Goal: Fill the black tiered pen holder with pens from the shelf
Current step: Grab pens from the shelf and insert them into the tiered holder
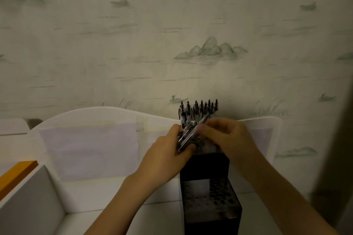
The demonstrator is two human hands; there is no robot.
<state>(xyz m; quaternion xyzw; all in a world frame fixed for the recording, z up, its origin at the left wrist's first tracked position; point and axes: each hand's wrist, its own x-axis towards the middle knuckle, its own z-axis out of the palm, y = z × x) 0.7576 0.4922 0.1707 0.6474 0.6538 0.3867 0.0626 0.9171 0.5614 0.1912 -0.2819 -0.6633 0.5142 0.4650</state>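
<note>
Dim, soft light; blurred edges

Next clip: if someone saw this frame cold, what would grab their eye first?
Probably the two hands meeting mid-frame: the left hand grips a bundle of pens while the right hand pinches one of them. Just behind stands a row of pens already upright in the top tier of the black pen holder, whose lower tier of holes looks empty. The pale wallpaper with painted hills fills the upper half.
</note>
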